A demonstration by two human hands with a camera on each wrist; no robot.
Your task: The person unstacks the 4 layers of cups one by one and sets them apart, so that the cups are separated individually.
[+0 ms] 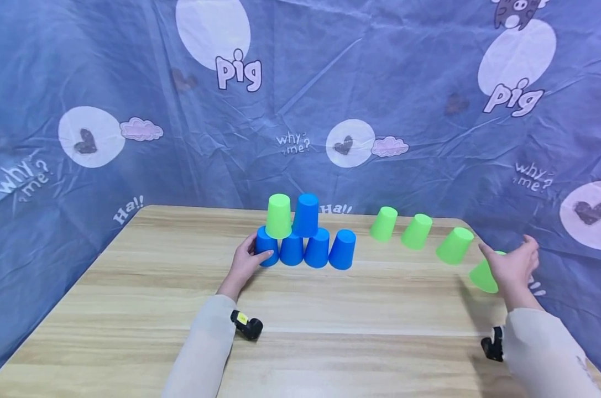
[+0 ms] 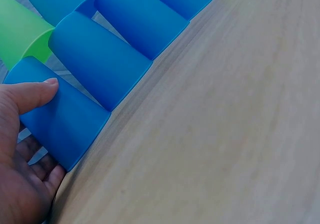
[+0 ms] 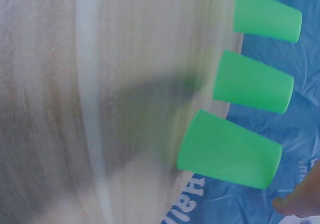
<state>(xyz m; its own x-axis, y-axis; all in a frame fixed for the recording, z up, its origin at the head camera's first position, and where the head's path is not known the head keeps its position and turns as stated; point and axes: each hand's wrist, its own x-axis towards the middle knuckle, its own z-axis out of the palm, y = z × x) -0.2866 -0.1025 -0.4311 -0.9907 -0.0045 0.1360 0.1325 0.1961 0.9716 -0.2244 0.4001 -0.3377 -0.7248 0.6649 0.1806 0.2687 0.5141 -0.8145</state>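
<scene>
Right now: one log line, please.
left hand: holds leftmost blue cup | right hand: near rightmost green cup | upper row: two cups

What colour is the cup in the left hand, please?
The tapered cup held by the left hand is plain blue; the left wrist view shows it best.

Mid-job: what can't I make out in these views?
- Head: part of the nearest green cup, behind the right hand.
- Head: part of the left hand, behind the leftmost bottom blue cup.
- Left wrist: part of the upper blue cup, beyond top edge.
- Right wrist: most of the right hand, beyond right edge; most of the farthest green cup, beyond top edge.
</scene>
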